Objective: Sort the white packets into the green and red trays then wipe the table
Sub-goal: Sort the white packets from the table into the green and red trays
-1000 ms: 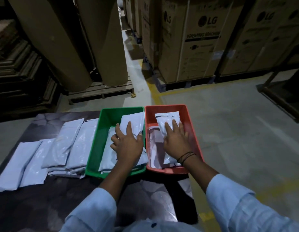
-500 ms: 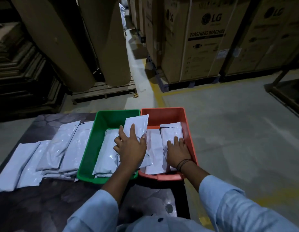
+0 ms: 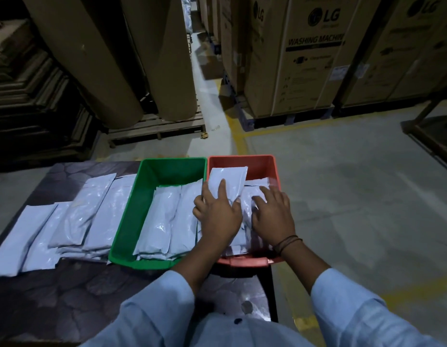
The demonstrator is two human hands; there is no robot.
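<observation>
A green tray (image 3: 152,169) and a red tray (image 3: 242,160) stand side by side on the dark table. Several white packets (image 3: 162,221) lie in the green tray. My left hand (image 3: 217,219) grips one white packet (image 3: 230,177) over the left side of the red tray, index finger stretched along its top. My right hand (image 3: 272,216) presses flat, fingers straight, on the packets stacked in the red tray (image 3: 255,190). More white packets (image 3: 92,214) lie in overlapping rows on the table left of the green tray.
The dark patterned table (image 3: 67,309) ends just right of the red tray, with concrete floor beyond. Big cardboard rolls (image 3: 117,58) on a pallet and LG washing machine boxes (image 3: 305,58) stand behind.
My left hand has carried its packet rightward from above the green tray to over the red tray. My right hand has stayed pressing on the red tray's packets.
</observation>
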